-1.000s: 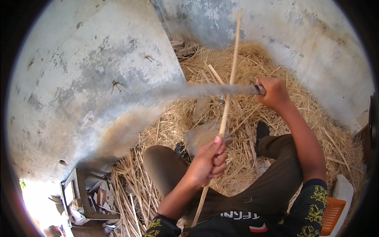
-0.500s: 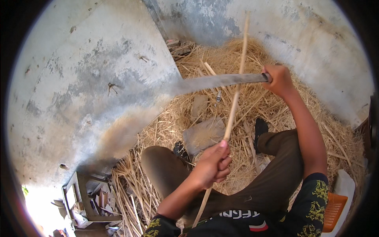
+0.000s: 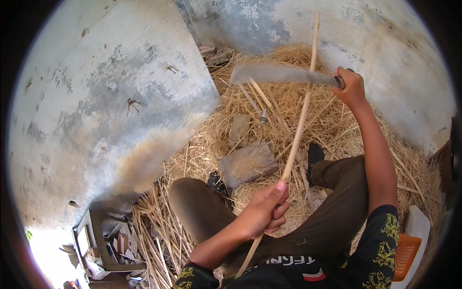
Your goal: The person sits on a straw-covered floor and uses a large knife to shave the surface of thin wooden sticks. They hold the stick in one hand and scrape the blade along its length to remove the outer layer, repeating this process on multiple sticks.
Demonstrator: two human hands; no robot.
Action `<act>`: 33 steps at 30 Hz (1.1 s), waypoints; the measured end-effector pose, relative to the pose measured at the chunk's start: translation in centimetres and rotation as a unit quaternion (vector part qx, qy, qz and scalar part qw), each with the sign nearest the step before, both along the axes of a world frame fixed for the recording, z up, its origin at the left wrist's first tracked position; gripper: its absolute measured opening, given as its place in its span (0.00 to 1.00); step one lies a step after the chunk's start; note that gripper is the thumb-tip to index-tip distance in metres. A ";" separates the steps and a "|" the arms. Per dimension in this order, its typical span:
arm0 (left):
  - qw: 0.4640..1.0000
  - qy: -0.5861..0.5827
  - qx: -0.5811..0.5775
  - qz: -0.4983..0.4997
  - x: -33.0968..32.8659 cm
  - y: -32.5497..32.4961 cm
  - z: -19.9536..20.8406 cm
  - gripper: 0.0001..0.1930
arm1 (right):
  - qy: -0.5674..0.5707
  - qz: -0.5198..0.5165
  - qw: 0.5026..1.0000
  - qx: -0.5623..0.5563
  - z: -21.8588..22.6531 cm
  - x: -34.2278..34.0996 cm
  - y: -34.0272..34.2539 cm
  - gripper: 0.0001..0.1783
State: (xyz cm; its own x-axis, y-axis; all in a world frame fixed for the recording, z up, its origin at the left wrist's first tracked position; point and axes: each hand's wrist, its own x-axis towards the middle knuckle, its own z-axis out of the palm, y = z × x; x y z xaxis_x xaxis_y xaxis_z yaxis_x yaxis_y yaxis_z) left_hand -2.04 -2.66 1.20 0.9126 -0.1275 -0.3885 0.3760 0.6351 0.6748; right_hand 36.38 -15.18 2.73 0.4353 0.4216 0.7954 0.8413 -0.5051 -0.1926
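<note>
My left hand (image 3: pixel 265 210) is wrapped round the lower part of a long, thin bamboo strip (image 3: pixel 299 126). The strip slants up from my lap to the far wall. Out to the far right, my right hand (image 3: pixel 351 88) grips the dark handle of a machete (image 3: pixel 284 74). Its broad blade points left, blurred by motion, and crosses the upper part of the strip. I cannot tell whether the edge touches the strip.
Straw-like shavings (image 3: pixel 288 103) cover the floor, with a stone block (image 3: pixel 248 164) and a wristwatch (image 3: pixel 263 115) among them. Thin strips (image 3: pixel 161 226) lie near a wooden frame (image 3: pixel 109 241) at lower left. Worn walls rise ahead. An orange basket (image 3: pixel 406 257) stands at my right.
The machete and my right hand have moved farther away and slightly right. The strip's far end has swung right, and my left hand has shifted slightly right and nearer.
</note>
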 end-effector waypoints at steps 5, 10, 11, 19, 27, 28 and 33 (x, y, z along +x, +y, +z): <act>0.997 0.005 -0.053 -0.051 0.1 -0.5 -0.9 0.22 | 0.219 -0.257 0.933 0.120 -2.5 6.2 -0.6 0.15; 0.996 -0.014 -0.081 -0.044 0.2 0.3 -0.7 0.22 | 0.187 -0.157 0.962 0.122 -2.3 4.5 -0.9 0.13; 0.994 -0.017 -0.093 -0.053 0.2 0.4 -0.5 0.22 | 0.175 -0.132 0.969 0.116 -2.1 3.7 -0.9 0.12; 0.998 -0.006 -0.059 -0.005 0.9 1.9 -0.4 0.22 | 0.007 0.015 1.000 0.003 -0.6 -0.9 -0.1 0.09; 0.997 -0.035 -0.004 0.071 1.7 6.9 1.1 0.21 | 0.136 -0.036 0.988 -0.065 -0.4 -2.3 5.9 0.16; 0.996 -0.025 0.010 0.088 1.4 7.8 1.0 0.21 | 0.165 -0.025 0.983 -0.071 -0.4 -2.6 6.7 0.16; 0.974 -0.013 0.127 0.185 0.6 13.6 -0.4 0.24 | 0.214 -0.012 0.971 -0.108 -1.6 -3.6 11.8 0.13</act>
State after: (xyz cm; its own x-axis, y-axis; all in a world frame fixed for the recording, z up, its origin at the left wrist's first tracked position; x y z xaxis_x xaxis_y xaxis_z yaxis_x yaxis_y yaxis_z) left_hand -1.45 10.92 0.75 0.8876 0.3094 -0.3412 0.1341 0.5350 0.8342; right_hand 32.78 -3.36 1.16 0.7181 0.5442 0.4338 0.6951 -0.5913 -0.4088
